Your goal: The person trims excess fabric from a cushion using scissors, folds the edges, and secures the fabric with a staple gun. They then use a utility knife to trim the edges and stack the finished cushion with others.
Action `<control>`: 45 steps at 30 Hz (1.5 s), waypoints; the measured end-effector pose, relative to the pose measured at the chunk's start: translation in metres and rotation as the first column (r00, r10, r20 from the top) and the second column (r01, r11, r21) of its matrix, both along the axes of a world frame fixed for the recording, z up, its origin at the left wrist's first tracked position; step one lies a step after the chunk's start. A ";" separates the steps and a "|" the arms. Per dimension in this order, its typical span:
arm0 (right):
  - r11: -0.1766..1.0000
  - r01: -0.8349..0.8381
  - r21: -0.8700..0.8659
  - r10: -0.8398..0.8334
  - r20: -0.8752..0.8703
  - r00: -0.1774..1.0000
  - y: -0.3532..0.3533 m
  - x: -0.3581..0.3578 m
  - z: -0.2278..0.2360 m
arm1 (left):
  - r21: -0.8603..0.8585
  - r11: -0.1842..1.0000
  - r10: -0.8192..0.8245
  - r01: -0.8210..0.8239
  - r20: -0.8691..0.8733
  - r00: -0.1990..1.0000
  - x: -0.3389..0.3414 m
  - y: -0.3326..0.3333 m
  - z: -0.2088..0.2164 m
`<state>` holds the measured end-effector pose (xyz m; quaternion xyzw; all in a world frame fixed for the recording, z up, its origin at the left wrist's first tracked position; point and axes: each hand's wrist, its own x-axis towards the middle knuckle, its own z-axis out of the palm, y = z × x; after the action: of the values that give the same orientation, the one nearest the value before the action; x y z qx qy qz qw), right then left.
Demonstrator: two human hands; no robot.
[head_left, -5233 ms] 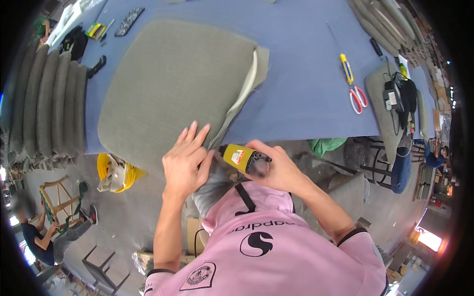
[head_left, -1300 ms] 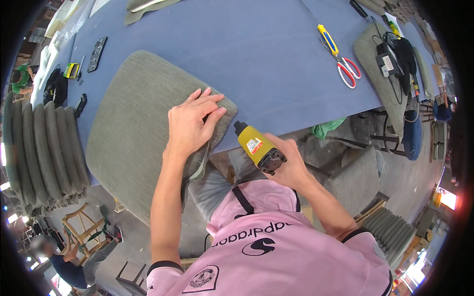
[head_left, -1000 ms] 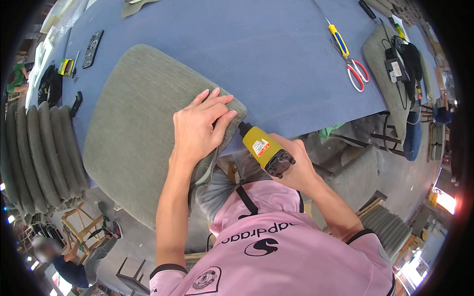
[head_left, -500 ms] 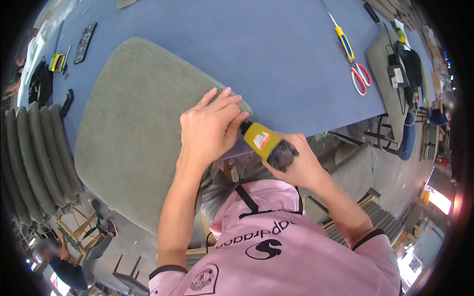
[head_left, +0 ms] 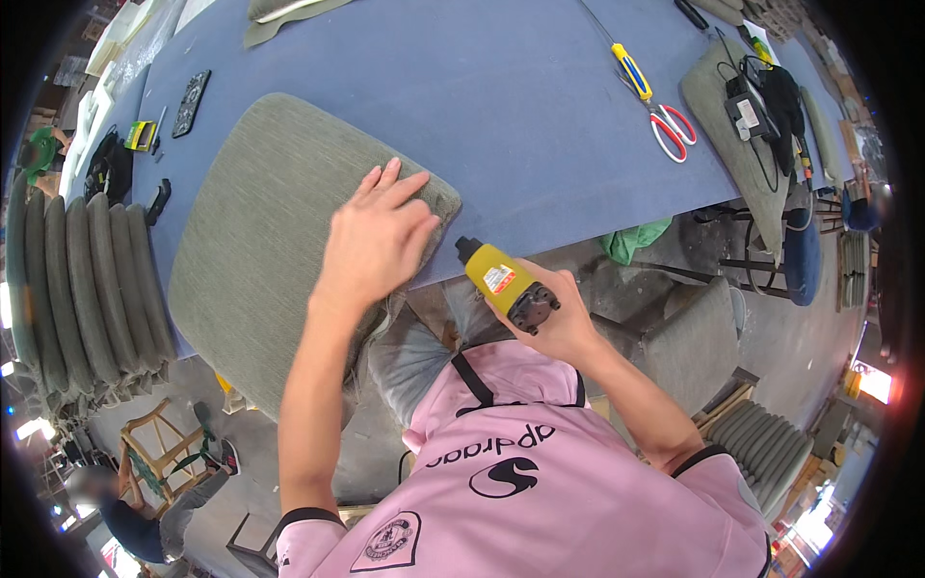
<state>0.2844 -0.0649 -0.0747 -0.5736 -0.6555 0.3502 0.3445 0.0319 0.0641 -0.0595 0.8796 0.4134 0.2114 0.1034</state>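
A grey-green upholstered seat cushion lies at the near edge of the blue worktable. My left hand rests on the cushion near its right corner, fingers stretched out and spread. Wrapped in my right hand is a yellow-and-black power tool, whose exact kind does not show. Its black nose points toward the cushion's right corner but stands apart from it, over the table's front edge. Some loose fabric hangs at the cushion's near side.
Red-and-white scissors and a yellow-blue screwdriver lie at the far right. Beyond them, a cable and adapter sit on another grey piece. Stacked cushions stand at the left, near a phone. A person is at lower left.
The power tool's nose has come away from the cushion's corner, leaving a gap. My left hand has spread its fingers and no longer sits beside the tool. The whole view has shifted somewhat.
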 end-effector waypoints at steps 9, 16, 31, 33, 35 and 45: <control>0.961 -0.131 -0.244 0.115 -0.082 0.990 0.036 -0.016 0.024 | -0.135 0.990 0.072 -0.044 0.210 0.975 -0.011 0.010 -0.020; 0.950 -0.148 -0.274 0.157 0.009 0.988 0.045 -0.021 0.027 | -0.118 0.992 0.069 -0.042 0.235 0.970 -0.009 0.009 -0.024; 0.981 -0.091 -0.172 0.091 -0.009 0.996 0.017 -0.005 0.011 | -0.114 0.989 -0.074 0.090 0.133 0.988 -0.017 -0.008 0.010; 0.984 -0.120 -0.133 0.110 -0.083 0.990 0.016 -0.007 0.010 | -0.046 0.996 -0.069 0.074 0.092 0.993 -0.013 -0.011 0.000; 0.982 -0.131 -0.134 0.114 -0.123 0.986 0.018 -0.008 0.010 | -0.106 0.992 -0.047 0.067 0.181 0.982 -0.017 -0.007 -0.012; 0.963 -0.177 -0.206 0.168 -0.061 0.984 0.034 -0.019 0.016 | -0.226 0.974 0.034 0.029 0.270 0.962 -0.017 -0.006 -0.018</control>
<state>0.2657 -0.0305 -0.0583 -0.5401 -0.6546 0.4584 0.2641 0.0154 0.0580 -0.0776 0.8240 0.4177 0.2819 0.2590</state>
